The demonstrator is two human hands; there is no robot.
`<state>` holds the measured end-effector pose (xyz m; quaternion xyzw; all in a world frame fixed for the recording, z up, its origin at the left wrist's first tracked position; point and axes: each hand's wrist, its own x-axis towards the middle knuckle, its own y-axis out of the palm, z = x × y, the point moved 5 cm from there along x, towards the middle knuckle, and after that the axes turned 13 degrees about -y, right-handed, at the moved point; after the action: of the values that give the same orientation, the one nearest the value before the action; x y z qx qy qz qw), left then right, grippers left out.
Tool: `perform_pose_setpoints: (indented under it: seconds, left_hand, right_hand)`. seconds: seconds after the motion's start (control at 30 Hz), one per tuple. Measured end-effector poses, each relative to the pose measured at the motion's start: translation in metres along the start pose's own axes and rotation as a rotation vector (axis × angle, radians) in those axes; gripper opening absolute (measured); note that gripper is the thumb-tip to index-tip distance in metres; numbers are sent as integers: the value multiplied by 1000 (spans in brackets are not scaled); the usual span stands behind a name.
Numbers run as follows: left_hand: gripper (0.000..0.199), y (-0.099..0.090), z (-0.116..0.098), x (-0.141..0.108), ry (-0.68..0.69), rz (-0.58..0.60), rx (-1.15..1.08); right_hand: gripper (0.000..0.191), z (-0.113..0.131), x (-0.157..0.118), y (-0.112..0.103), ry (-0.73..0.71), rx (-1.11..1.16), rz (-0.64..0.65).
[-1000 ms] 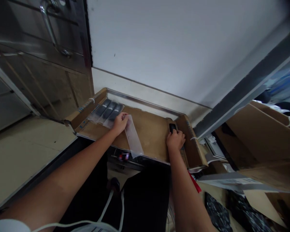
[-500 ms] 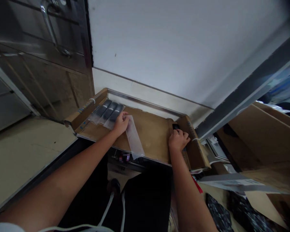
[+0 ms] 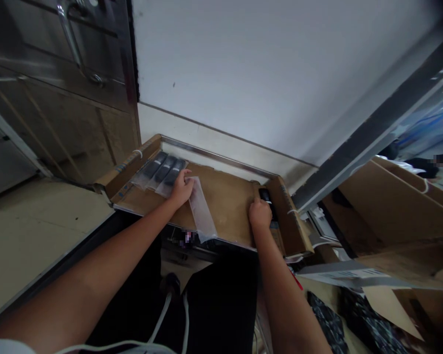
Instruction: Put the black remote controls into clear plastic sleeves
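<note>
My left hand pinches the upper end of a flat translucent plastic bag, which hangs over the front edge of a shallow cardboard-lined tray. Just left of this hand lie three bagged black bundles with pale bands, side by side. My right hand is closed low over the tray's right part, its fingers curled under and mostly hidden. Touching or just beside it is a loose black bundle with a white band, at the right cardboard wall; whether the fingers grip anything is hidden.
A white wall panel rises behind the tray. At left stands a metal door with a handle. Large cardboard boxes stand at right, with black plastic bags on the floor below. A white cable hangs at my front.
My right hand has shifted left off the black bundle, exposing more of it and its white band. My left hand still holds the plastic bag. The view has shifted slightly.
</note>
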<state>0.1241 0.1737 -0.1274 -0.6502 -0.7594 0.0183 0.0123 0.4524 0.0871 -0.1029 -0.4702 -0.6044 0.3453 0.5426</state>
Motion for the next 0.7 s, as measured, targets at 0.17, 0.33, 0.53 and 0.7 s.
perform_pose_setpoints:
  seconds: [0.17,0.33,0.53,0.7]
  left_hand:
    - [32,0,-3,-2,-4,-8,-8]
    - [32,3,-6,-3,-23,47,-72]
    - [36,-1,-4,-2,-32,38,-129]
    - [37,-2,-2,3,-7,2,-100]
  right_hand:
    - [28,7,-4,-9,-33,159,-80]
    - [37,69,-8,-23,-63,831,-92]
    - [39,154,-15,-22,-78,1330,210]
    - [43,131,-27,-28,-54,1244,124]
